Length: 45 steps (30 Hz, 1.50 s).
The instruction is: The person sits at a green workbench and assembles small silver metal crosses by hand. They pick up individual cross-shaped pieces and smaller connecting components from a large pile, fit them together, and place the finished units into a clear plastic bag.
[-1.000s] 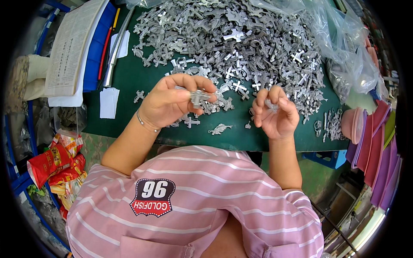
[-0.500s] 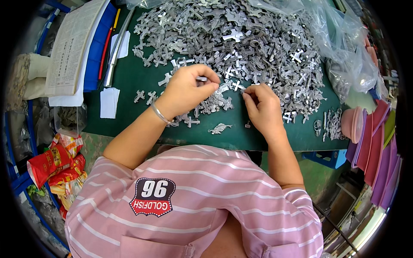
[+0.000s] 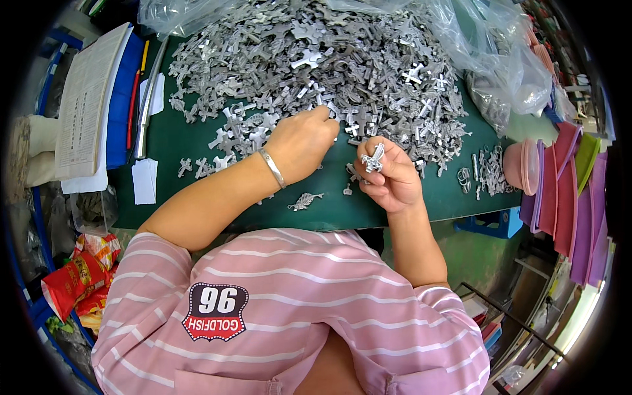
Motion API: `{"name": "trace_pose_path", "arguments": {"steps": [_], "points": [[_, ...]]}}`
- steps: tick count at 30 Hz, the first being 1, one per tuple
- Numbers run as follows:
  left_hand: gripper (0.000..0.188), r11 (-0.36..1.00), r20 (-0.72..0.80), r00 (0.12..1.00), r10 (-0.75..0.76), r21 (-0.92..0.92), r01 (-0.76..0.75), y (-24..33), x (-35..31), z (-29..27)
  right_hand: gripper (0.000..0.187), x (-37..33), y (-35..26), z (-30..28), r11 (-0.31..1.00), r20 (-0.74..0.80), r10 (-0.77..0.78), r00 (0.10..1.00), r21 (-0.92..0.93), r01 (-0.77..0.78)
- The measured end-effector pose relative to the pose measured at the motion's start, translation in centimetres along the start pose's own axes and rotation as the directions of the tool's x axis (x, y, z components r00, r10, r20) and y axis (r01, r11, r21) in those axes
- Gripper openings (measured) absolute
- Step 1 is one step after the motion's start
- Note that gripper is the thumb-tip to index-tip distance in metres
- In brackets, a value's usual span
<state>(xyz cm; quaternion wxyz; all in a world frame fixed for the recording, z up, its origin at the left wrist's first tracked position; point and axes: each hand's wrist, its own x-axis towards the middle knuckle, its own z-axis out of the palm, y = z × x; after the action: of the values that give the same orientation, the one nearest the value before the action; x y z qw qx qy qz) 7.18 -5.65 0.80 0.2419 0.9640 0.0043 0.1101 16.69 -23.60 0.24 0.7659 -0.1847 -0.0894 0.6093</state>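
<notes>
My right hand (image 3: 393, 179) is closed, pinching a small silver-grey cross-shaped pendant (image 3: 373, 158) between thumb and fingers above the green table. My left hand (image 3: 304, 146), with a metal bangle at its wrist, has its fingers curled at the near edge of a big heap of grey metal pendants (image 3: 316, 72). Whatever is in those fingers is hidden. Left of that hand lies a looser group of cross pendants (image 3: 227, 139). On the bare tabletop nearer my body is a fish-skeleton pendant (image 3: 305, 201), and a tiny metal piece (image 3: 347, 189) sits by my right hand.
At the left stand a blue tray (image 3: 120, 105) with printed sheets, a tapered metal rod (image 3: 146, 99) and white slips (image 3: 144, 182). Clear plastic bags (image 3: 503, 66) lie back right. Several metal pieces (image 3: 490, 172) and a pink tub (image 3: 519, 168) are at the right edge.
My right hand has drawn back from the heap and turned up, showing the cross pendant. My left hand has moved forward relative to the table, to the heap's edge. The whole view has shifted.
</notes>
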Motion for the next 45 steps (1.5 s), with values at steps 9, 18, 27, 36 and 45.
{"name": "trace_pose_path", "arguments": {"steps": [9, 18, 27, 36, 45], "points": [[0.011, 0.824, 0.065, 0.985, -0.159, -0.542, 0.168, -0.2, -0.5, -0.7, 0.019, -0.6, 0.0, -0.4, 0.998, -0.023, -0.043, 0.999, 0.041, 0.044], [0.011, 0.63, 0.103, 0.904, -0.415, -0.685, 0.367, -0.2, -1.8, -2.0, 0.013, -2.1, -1.7, 0.9, 0.618, -0.317, -0.268, 0.91, -0.781, -0.09], [0.022, 0.974, -0.065, 0.996, -0.065, -0.219, 0.049, 1.1, 1.1, 2.1, 0.015, -1.5, 2.2, 1.5, -0.344, -0.083, -0.484, 0.871, -0.897, -0.277], [0.016, 0.774, 0.066, 0.975, -0.21, -0.598, 0.207, 2.2, 1.9, 1.0, 0.015, -3.4, -0.2, 0.3, 0.958, -0.326, -0.126, 0.937, -0.286, 0.03], [0.017, 0.083, 0.451, 0.812, -0.37, -0.855, 0.513, 2.8, -1.2, -2.6, 0.014, -2.7, 0.2, -0.4, 0.991, -0.142, -0.131, 0.981, -0.059, 0.124]]}}
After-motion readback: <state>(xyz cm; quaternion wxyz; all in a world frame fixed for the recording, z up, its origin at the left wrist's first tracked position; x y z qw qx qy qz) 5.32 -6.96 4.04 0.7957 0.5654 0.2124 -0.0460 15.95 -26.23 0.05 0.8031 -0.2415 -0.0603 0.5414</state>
